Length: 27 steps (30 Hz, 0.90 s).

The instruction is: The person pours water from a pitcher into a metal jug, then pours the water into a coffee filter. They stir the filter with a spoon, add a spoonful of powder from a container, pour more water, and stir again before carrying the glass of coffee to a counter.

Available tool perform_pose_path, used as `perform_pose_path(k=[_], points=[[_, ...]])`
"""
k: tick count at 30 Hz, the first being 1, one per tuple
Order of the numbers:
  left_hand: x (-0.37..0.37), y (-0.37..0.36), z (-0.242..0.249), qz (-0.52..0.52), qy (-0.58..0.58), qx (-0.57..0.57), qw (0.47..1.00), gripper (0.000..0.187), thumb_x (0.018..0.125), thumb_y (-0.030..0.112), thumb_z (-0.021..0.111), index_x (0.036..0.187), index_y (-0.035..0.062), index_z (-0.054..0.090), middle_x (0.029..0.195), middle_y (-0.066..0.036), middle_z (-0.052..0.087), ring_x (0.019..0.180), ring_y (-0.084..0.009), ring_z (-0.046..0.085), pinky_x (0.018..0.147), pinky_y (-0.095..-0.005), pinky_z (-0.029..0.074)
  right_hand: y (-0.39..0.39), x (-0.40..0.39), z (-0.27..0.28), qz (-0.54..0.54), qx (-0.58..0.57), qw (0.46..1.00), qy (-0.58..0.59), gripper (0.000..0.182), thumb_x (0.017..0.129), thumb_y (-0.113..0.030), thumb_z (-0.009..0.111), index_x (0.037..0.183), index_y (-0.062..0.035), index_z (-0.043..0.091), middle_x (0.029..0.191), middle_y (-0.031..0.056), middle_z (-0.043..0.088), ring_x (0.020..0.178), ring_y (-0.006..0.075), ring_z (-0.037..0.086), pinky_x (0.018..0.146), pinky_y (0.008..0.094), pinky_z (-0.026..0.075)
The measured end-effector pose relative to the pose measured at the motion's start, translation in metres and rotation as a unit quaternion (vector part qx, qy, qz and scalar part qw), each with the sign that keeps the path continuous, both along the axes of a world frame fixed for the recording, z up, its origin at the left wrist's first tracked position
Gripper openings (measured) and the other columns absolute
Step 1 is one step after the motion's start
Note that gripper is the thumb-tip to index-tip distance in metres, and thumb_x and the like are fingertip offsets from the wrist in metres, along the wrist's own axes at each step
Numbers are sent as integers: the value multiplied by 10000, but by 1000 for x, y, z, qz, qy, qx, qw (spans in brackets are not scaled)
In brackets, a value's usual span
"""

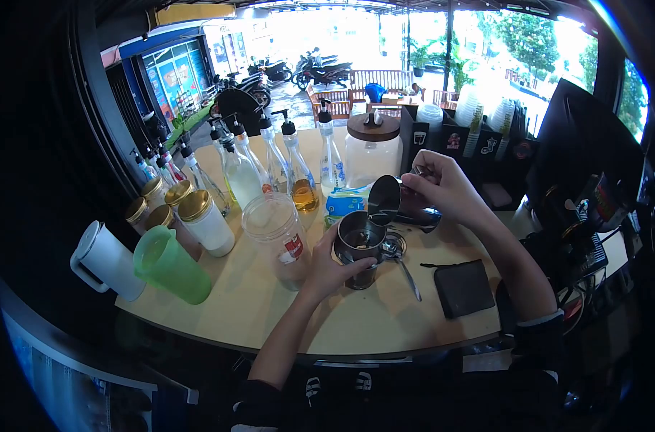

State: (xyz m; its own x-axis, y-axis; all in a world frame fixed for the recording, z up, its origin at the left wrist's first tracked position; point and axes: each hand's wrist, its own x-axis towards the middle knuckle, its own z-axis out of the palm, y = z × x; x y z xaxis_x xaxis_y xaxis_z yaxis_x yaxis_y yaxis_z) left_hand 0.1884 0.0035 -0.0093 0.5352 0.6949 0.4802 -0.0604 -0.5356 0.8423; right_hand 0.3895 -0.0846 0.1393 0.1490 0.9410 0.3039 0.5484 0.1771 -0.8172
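Note:
My left hand [331,270] is wrapped round a metal cup [361,248], held upright over the counter. My right hand [442,186] is closed on the handle of a dark metal pitcher [385,198], tilted so that its mouth faces the cup's rim. Whether liquid runs between them is hard to make out. Just left of my left hand stands a clear plastic jar [275,237] with a red label. A metal spoon [410,279] lies right of the cup. Behind the cup is a blue packet [344,205].
Pump bottles [302,176] line the back of the counter [342,327]. Gold-lidded jars [206,223], a green pitcher [172,266] and a white pitcher [108,259] stand left. A dark pouch [464,288] lies right. A wooden-lidded jar [373,155] and cup holder [442,137] stand behind.

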Motion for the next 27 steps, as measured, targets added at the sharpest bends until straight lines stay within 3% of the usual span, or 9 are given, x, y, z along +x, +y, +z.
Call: perform_pose_path(k=[17, 27], points=[[0, 1, -2, -3, -5, 9, 1000, 796, 617, 243, 860, 1280, 9, 487, 1148, -125, 620, 1074, -210, 598, 945, -337, 460, -2, -6, 1, -6, 18, 1000, -16, 274, 863, -112, 666, 754, -67, 419, 617, -74, 386, 579, -19, 346, 482, 176, 289], [0, 1, 0, 3, 5, 4, 1000, 788, 615, 267, 861, 1268, 15, 499, 1152, -122, 614, 1087, -215, 588, 961, -347, 445, 1, -9, -1, -3, 29, 1000, -6, 267, 858, -104, 672, 762, -58, 427, 642, -67, 417, 591, -27, 375, 502, 161, 317]])
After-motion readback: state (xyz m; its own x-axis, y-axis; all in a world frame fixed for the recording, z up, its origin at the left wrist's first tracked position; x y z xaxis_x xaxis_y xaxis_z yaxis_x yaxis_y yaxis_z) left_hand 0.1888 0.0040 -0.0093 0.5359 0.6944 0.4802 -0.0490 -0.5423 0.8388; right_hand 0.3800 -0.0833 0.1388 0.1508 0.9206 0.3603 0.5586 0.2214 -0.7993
